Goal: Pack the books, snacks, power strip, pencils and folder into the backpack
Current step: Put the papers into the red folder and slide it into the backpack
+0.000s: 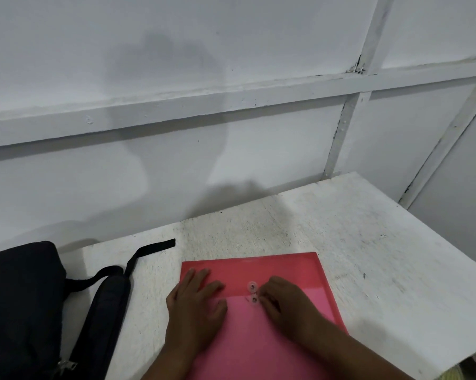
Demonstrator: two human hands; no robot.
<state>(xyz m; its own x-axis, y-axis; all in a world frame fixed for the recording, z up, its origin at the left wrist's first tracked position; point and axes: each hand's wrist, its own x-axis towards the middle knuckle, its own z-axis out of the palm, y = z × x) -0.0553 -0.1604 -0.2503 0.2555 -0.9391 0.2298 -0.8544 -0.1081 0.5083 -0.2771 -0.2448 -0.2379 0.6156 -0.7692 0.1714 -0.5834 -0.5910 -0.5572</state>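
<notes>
The pink folder lies flat on the white bench under both hands. The left hand presses it with fingers spread; the right hand pinches at its string clasp. The backpack sits left of the left hand.

left hand lies flat, fingers spread; right hand has fingertips curled, pinching; both forearms reach forward.

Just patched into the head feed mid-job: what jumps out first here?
The red folder lies flat in the middle of the white table. The left hand presses flat on it, and the right hand fingers its string-and-button clasp. The black backpack sits at the table's left edge, one strap trailing toward the folder.
</notes>
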